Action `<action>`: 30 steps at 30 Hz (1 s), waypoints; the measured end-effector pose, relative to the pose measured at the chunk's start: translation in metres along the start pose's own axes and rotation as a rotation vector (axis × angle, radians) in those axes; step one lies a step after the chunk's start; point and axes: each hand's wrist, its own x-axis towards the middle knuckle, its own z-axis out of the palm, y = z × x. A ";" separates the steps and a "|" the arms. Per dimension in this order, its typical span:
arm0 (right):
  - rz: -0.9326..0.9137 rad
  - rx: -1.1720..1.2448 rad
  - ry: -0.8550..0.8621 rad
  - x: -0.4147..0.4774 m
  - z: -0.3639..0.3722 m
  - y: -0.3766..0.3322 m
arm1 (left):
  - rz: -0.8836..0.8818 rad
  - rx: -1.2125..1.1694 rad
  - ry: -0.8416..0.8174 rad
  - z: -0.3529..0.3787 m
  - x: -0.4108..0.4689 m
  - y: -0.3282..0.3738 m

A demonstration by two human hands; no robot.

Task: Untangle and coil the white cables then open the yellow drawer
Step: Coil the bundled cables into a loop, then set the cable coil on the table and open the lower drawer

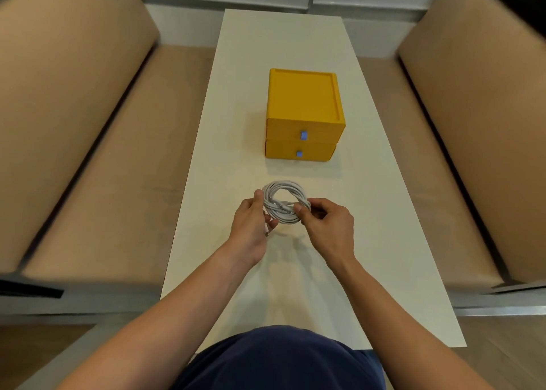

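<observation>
Currently: white cables (283, 202), coiled, at the near tabletop (384, 242); I am seeing left grip (251, 224) and right grip (328, 227) each pinching a side. I am advising tucking the loose end (266, 232) snugly.

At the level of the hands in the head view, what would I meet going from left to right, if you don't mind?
left seat → left hand → cable coil → right hand → right seat
</observation>
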 end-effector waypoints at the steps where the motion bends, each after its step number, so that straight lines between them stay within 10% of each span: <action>1: -0.003 -0.001 0.007 0.001 0.000 0.000 | -0.005 -0.051 0.007 0.000 -0.001 0.001; 22: -0.113 -0.066 0.041 0.009 -0.001 0.000 | -0.096 -0.087 -0.254 -0.026 0.005 0.020; 30: -0.476 -0.202 0.036 0.000 0.002 0.013 | -0.124 -0.073 -0.260 -0.025 0.004 0.023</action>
